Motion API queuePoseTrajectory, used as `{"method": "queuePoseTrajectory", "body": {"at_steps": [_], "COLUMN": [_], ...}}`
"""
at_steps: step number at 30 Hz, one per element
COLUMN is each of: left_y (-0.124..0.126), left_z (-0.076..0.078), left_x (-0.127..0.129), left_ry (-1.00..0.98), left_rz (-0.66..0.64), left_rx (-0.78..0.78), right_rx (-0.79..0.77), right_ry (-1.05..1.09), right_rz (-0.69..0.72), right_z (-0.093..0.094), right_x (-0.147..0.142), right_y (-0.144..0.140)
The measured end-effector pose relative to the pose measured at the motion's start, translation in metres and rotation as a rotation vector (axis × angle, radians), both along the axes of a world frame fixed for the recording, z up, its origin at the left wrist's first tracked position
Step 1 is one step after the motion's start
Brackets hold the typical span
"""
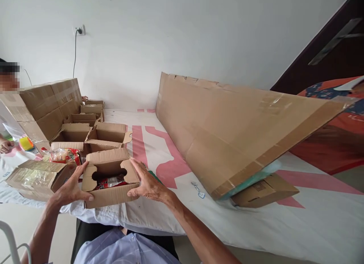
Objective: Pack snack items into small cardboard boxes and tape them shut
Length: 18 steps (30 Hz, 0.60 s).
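Both hands grasp a small brown cardboard box (109, 180) from either side: the left hand (69, 188) presses its left wall, the right hand (146, 184) its right flap. The flaps are partly folded in, with notched edges, and a red packet (109, 182) shows through the gap. Beyond the hands sit more open boxes (106, 137). Far right of the right hand leans a large flattened carton (236, 131).

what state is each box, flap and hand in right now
small brown cardboard box: held at both sides, side flaps folded in, top gap showing red packets
left hand: grip on the box's left side
right hand: grip on its right side
open brown cardboard boxes behind: flaps up
large flat cardboard sheet: tilted, propped on a small box
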<state>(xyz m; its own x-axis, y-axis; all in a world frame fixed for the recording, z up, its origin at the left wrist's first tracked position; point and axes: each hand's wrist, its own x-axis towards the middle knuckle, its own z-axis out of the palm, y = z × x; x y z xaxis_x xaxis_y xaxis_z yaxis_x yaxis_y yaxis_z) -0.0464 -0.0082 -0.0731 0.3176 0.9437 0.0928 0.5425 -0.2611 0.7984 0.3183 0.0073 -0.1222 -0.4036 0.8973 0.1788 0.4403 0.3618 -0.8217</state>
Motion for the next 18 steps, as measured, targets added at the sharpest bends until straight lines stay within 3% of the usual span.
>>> {"method": "queuePoseTrajectory", "body": {"at_steps": [7,10,14,16,18], "left_y": [0.005,0.008,0.009,0.009,0.009], "left_z": [0.013,0.023,0.028,0.029,0.030], "left_x": [0.004,0.023,0.055,0.060,0.053], "left_ry": [0.228,0.325,0.606,0.603,0.434], "left_rz": [0.050,0.145,0.296,0.323,0.333], "left_rx": [0.120,0.170,0.082,0.056,0.051], "right_rx": [-0.096,-0.035,0.126,0.145,0.103], "right_ry": [-0.166,-0.212,-0.278,-0.203,-0.022], "right_rz": [0.086,0.006,-0.180,-0.217,-0.200], "right_z": [0.032,0.045,0.047,0.043,0.039], "right_x": [-0.003,-0.021,-0.047,-0.049,-0.041], "right_y": [0.015,0.013,0.006,0.006,0.008]}}
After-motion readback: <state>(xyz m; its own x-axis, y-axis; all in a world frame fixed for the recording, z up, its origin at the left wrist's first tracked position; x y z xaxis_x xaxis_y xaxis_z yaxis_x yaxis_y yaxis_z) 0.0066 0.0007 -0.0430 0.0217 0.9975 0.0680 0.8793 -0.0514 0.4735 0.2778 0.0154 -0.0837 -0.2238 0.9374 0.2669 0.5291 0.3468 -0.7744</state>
